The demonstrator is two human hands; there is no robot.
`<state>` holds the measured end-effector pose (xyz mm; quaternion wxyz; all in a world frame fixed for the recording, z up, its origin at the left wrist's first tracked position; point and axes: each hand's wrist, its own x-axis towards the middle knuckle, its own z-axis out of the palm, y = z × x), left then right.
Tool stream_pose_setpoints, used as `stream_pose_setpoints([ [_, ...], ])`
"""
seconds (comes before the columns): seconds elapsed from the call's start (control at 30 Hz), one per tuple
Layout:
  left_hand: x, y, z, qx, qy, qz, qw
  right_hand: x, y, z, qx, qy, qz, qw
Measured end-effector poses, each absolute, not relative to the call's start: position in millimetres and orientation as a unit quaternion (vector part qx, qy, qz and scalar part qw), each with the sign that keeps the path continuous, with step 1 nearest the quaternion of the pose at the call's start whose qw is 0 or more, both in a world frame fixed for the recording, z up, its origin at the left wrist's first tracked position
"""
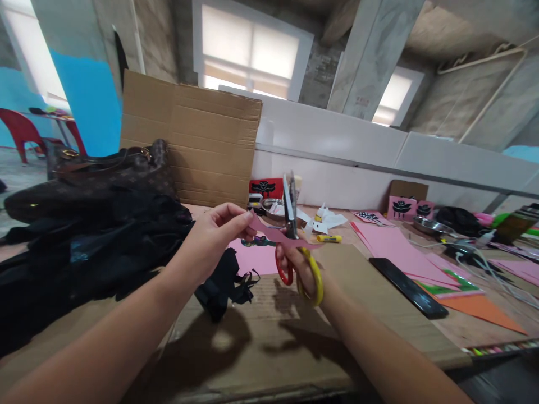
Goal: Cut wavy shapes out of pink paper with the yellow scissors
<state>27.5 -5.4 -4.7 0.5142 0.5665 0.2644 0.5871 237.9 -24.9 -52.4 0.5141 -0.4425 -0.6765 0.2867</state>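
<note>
Pinching a pink paper strip tightly in the left hand. Curling the right hand round red-and-yellow scissors, perhaps touching the strip too, and holding both above brown cardboard.

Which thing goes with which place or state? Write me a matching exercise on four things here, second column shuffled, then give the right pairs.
Column 1
1. scissors
2. pink paper strip
3. smartphone
4. handbag

Column 2
A. black, lying flat
B. pinched in the left hand
C. brown, at the left of the picture
D. held in the right hand

Right pairs: 1-D, 2-B, 3-A, 4-C
</note>
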Motion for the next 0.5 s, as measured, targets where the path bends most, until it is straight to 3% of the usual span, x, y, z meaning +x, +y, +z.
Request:
stream_pose_setpoints([
  [0.23,24.9,3.0,-0.4,0.546,0.275,0.599,0.517,245.3,-10.2,-46.5,-0.378,-0.587,0.395,0.597],
  [0.5,25.2,9.9,-11.3,0.56,0.311,0.586,0.497,253.1,-18.9,-40.4,-0.348,-0.617,0.439,0.553],
])
